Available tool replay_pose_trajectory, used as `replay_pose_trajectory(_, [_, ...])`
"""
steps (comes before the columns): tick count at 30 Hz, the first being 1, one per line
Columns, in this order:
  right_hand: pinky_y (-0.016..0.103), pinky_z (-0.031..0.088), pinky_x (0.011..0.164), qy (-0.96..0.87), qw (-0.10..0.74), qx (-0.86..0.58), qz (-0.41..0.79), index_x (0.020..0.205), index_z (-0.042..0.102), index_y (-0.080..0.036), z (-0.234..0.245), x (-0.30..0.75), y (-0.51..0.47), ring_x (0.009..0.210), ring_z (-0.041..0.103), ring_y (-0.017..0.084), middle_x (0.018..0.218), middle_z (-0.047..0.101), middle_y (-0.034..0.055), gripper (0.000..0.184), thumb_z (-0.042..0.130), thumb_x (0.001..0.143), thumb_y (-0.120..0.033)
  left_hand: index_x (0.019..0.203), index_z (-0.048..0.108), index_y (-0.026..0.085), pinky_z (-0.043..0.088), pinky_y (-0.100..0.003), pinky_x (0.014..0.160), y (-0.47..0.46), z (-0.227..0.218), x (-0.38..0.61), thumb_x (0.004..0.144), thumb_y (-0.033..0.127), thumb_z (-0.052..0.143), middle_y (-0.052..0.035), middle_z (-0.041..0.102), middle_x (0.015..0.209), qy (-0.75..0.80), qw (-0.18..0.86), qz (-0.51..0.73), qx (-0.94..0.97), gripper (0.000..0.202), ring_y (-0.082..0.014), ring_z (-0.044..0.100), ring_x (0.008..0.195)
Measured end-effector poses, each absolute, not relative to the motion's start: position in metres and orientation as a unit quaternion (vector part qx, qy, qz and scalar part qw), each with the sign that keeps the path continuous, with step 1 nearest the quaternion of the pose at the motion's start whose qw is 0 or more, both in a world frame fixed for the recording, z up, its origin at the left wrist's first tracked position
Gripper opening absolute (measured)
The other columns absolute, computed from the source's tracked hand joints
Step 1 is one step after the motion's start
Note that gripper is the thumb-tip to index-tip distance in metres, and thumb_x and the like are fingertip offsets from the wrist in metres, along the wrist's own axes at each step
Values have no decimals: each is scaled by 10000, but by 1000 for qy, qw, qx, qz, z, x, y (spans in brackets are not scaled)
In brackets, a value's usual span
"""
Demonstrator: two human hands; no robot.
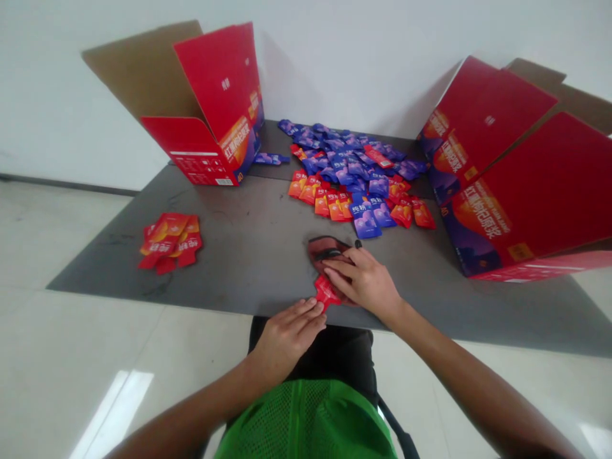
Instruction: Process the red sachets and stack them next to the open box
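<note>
Two red cardboard boxes are set on the grey table. Near its front edge, one flat red spouted pouch is held at the neck by the left hand, fingers nearly straight; one brownish-red cloth is gripped by the right hand, fingers bent

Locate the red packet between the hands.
In the head view, the red packet is near the table's front edge, just right of centre, between the left hand and right hand, beside the brown cloth.
</note>
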State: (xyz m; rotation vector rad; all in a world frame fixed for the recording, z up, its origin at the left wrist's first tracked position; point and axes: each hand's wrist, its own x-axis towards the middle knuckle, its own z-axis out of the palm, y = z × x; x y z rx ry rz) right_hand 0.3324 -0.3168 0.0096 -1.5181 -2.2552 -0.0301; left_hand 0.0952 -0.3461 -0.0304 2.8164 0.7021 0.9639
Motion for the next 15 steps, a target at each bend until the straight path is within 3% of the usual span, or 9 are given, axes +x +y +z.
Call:
replay_pose_trajectory(8, [293,446,765,-739,176,-632,-155,1152,787,-281,20,397,-294,942,579,205,1004,661,73,312,552,1030,-447,1131,722,140,584,-376,1039,-342,-28,95,1047,191,557,-71,774,1200,209,37,314,925,193,-207,727,1149])
replay_pose_trajectory(11, [303,458,812,-705,232,-643,-191,1186,775,-261,28,409,-312,940,592,206,1008,661,75,310,579,1018,-434,1127,701,150,572,-366,999,-333,-16,97,1051,312,576,-66,789,1136,202,63,287,934,218,-197,741,1090])
replay_pose_trajectory(15, [327,478,827,-678,305,-643,-185,1183,773,-234,23,417,-351,925,617,215,1010,664,77,320,612,997,-439,1222,655,148,534,-398,964,-327,-5,110,1013,512,593,-71,791,1039,236,74,243,938,424,-208,745,973])
